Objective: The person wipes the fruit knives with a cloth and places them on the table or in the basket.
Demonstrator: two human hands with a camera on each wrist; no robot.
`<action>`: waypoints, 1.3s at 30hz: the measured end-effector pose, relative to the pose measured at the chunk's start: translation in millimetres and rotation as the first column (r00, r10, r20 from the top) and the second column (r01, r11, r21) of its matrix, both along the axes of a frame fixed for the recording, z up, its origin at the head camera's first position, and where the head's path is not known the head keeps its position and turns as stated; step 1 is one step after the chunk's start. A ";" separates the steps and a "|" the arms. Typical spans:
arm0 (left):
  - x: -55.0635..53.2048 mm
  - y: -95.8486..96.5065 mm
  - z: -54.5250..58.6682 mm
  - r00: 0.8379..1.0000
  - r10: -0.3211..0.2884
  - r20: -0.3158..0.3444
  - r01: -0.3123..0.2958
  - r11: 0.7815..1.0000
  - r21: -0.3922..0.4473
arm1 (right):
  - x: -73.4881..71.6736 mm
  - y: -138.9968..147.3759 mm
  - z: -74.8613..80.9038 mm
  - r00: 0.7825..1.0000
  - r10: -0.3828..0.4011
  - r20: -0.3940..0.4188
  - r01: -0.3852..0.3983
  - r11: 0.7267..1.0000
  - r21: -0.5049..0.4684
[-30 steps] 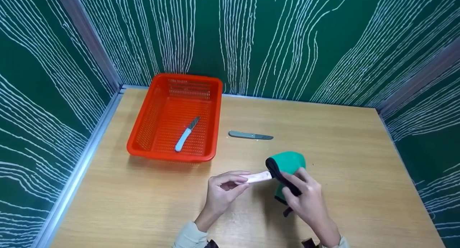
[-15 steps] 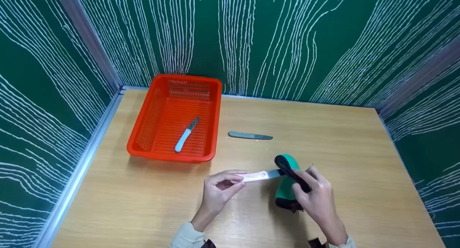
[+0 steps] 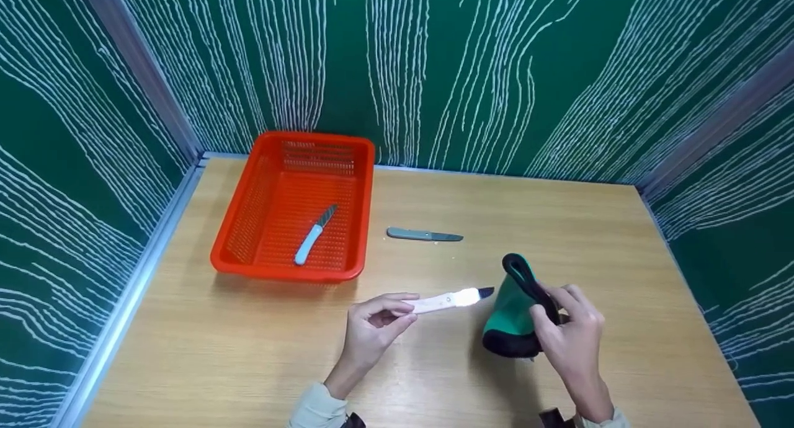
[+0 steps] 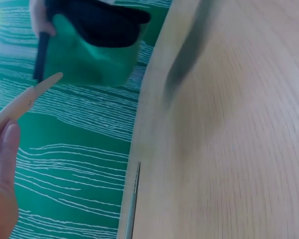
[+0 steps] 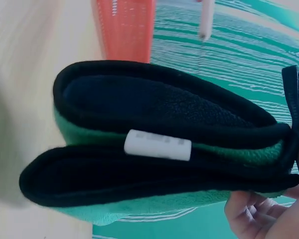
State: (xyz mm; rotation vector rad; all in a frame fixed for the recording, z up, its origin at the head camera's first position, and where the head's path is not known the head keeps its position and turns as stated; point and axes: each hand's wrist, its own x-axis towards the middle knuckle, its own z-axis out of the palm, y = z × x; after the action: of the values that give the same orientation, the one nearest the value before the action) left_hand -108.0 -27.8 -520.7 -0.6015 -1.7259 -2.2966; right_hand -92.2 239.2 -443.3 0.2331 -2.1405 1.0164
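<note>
My left hand (image 3: 372, 332) pinches the pale pink handle of a small knife (image 3: 431, 304) above the table, its bright blade pointing right. In the left wrist view, that knife (image 4: 21, 105) tilts upward. A folded green cloth with black edging (image 3: 513, 310) hangs from my right hand (image 3: 574, 329), pinched by its trim. Between the blade tip and the cloth is a narrow gap. The right wrist view shows the cloth's dark folds (image 5: 154, 99), a white label (image 5: 158, 145) and a black loop (image 5: 292, 94) close up; most right-hand fingers are hidden there.
A red plastic basket (image 3: 367, 229) stands at the back left, holding a knife with a light blue handle (image 3: 308, 245). To its right, a grey-green handled knife (image 3: 409, 234) lies on the wooden table (image 3: 558, 229). Green walls with white lines surround the table.
The cloth has moved right with my right hand and come off the knife, baring its blade. My left hand keeps its pinch on the handle, shifting slightly left.
</note>
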 end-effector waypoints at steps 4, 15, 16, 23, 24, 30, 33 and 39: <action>-0.8 2.7 0.3 1.000 -0.001 -0.018 0.001 1.000 -0.003 | 4.8 -19.0 20.4 0.997 0.061 -0.038 -0.061 0.998 -0.020; 4.7 12.5 13.5 1.000 -0.021 0.015 0.021 1.000 0.016 | 1.5 -34.3 -19.8 0.973 0.231 0.001 -0.229 0.963 0.144; 5.0 12.6 14.8 1.000 -0.022 0.018 0.022 1.000 0.017 | 1.3 -34.8 -21.7 0.970 0.244 0.003 -0.241 0.959 0.150; 5.1 11.6 14.4 1.000 -0.006 -0.017 0.006 1.000 0.012 | -1.7 -36.0 -23.5 0.961 0.276 -0.015 -0.268 0.943 0.198; 4.9 11.8 13.6 0.999 -0.005 -0.034 0.005 1.000 0.014 | -2.0 -35.6 -24.1 0.962 0.272 -0.016 -0.264 0.943 0.201; 3.3 12.1 10.9 0.996 -0.008 -0.087 0.012 0.999 0.043 | -2.8 -31.9 -28.0 0.972 0.233 0.011 -0.231 0.955 0.188; 2.7 11.2 11.0 0.996 -0.008 -0.092 0.013 0.998 0.055 | -4.4 -28.2 -29.2 0.978 0.208 0.016 -0.207 0.955 0.213; 3.9 8.1 13.1 0.997 -0.001 -0.074 0.004 0.999 0.044 | -9.6 -20.1 -31.9 0.985 0.171 0.021 -0.171 0.964 0.203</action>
State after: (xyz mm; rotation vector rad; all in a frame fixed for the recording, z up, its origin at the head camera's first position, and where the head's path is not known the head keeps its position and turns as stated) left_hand -104.1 -19.8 -507.6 -0.6718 -1.6382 -2.2772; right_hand -101.8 219.1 -475.2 0.5237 -2.2585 0.8908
